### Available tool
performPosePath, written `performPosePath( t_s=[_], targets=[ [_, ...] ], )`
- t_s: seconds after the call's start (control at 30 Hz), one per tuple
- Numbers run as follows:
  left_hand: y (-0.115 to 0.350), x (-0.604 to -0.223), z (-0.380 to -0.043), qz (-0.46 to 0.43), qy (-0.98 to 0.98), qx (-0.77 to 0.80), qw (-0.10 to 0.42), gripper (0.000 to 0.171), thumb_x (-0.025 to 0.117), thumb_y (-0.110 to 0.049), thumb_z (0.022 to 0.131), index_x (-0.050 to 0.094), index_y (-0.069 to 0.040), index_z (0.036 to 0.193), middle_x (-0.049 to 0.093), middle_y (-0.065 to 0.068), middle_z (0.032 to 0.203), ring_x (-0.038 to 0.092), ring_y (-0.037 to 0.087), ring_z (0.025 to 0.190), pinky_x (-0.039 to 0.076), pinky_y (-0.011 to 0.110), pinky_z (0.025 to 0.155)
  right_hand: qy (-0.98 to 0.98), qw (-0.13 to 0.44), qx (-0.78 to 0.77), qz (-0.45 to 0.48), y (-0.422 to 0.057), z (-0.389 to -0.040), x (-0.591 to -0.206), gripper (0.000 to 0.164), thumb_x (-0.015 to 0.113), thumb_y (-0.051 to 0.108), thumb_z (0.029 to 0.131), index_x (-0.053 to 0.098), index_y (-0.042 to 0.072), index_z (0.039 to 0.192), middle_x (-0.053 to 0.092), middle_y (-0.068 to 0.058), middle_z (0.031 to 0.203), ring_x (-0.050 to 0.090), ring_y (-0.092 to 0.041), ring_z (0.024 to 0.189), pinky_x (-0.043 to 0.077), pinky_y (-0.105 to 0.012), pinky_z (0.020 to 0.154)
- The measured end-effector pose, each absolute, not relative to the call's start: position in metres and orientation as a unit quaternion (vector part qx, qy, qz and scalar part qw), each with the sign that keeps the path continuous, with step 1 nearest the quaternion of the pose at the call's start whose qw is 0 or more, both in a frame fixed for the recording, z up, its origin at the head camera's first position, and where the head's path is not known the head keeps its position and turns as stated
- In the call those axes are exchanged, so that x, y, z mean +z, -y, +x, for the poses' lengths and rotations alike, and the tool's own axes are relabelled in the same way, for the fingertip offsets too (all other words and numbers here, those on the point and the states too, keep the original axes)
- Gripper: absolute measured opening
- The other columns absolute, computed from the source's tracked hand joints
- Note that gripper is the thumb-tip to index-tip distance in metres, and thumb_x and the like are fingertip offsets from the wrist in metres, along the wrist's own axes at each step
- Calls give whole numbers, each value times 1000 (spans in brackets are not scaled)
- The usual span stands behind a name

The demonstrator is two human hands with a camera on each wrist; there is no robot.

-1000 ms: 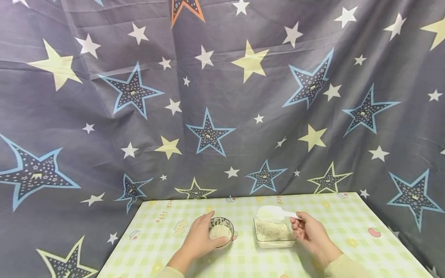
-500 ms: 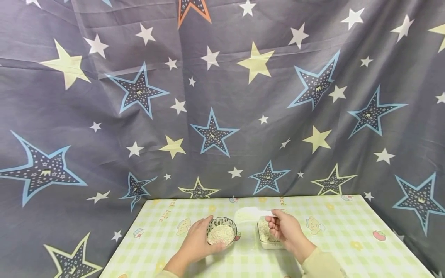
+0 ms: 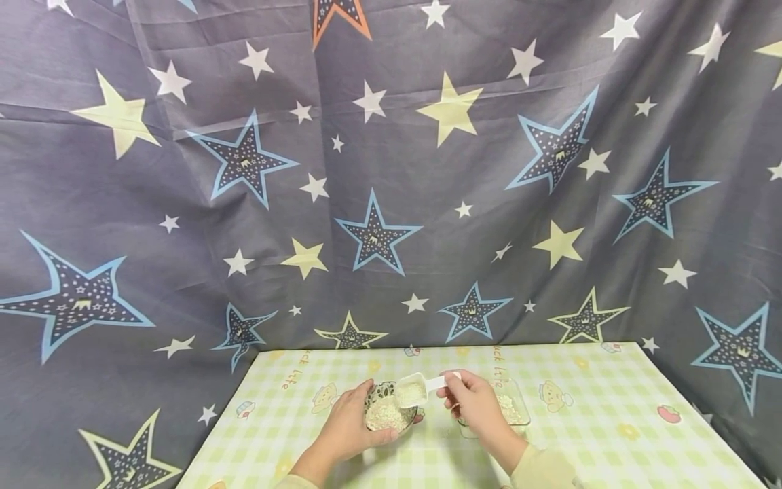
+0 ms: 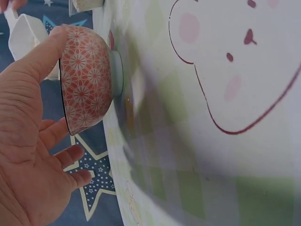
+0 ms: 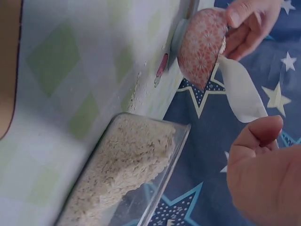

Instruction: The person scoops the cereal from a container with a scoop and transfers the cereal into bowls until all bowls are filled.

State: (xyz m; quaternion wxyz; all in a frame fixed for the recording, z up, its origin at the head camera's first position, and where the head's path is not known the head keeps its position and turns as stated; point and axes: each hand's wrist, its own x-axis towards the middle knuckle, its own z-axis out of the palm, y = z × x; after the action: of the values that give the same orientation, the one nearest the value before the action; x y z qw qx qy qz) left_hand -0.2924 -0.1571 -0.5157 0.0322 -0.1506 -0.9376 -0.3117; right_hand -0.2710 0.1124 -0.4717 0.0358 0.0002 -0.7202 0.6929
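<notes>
My left hand (image 3: 347, 424) holds a small bowl (image 4: 87, 80) by its rim, thumb on the near side and fingers on the far side. Red and white flowers pattern the outside of the bowl, and pale oat flakes (image 3: 385, 413) lie inside. In my right hand (image 3: 479, 409) is the handle of a white plastic scoop (image 5: 241, 89), pinched between thumb and fingers. The scoop's head is tipped over the bowl's right rim, with flakes in it. Below and beyond my right hand, a clear rectangular container (image 5: 160, 188) holds more oat flakes, partly hidden in the head view.
A green-and-white checked cloth (image 3: 586, 448) with cartoon prints covers the table. Some flakes (image 5: 136, 92) are scattered on it between the container and the bowl. A dark star-patterned curtain (image 3: 391, 170) hangs behind the table's far edge.
My right hand has carried the scoop leftward from above the container to the bowl and tipped it there. My left hand has stayed on the bowl.
</notes>
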Motion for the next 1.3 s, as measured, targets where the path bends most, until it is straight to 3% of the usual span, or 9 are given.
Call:
performPosePath(
  t_s=[0.2,0.37,0.47,0.63,0.8,1.3],
  targets=[
    [155,-512,-293,-142,938,-314,34,120,94,-62,71,42,-1,160,60,26,146,58,46,134,48,69,113,805,72,574,127,-107,-262,-475,31,57,29,112,74,5,123,79,-9,95,65,-8,73,56,-22,58],
    [154,-512,-293,-142,939,-312,33,120,94,-63,70,43,-1,160,62,24,144,58,44,133,49,68,113,839,158,453,255,-103,-253,-478,30,54,27,113,75,8,124,81,-3,98,69,0,79,60,-23,69],
    [154,-512,-293,-143,939,-312,27,120,94,-63,71,42,-1,160,62,24,145,58,44,133,50,68,112,839,217,392,310,-100,-250,-480,24,59,20,111,76,7,122,81,0,99,67,1,80,61,-23,71],
    [155,-512,-292,-144,938,-314,21,118,94,-62,72,42,-2,160,61,25,145,58,45,133,50,69,110,827,304,292,373,-99,-246,-485,19,67,13,105,75,10,122,81,-1,110,76,-10,92,65,-26,79],
    [154,-511,-291,-144,938,-315,26,119,95,-60,70,43,-1,159,62,25,145,58,44,132,51,69,110,802,373,235,404,-100,-248,-490,21,74,13,99,74,14,120,79,4,104,75,-9,89,63,-20,79],
    [152,-507,-288,-139,936,-321,23,118,97,-55,70,42,0,160,62,24,142,60,41,127,53,67,108,803,373,221,409,-100,-248,-495,17,71,19,103,74,16,120,78,5,104,74,-8,91,62,-20,79]
  ],
)
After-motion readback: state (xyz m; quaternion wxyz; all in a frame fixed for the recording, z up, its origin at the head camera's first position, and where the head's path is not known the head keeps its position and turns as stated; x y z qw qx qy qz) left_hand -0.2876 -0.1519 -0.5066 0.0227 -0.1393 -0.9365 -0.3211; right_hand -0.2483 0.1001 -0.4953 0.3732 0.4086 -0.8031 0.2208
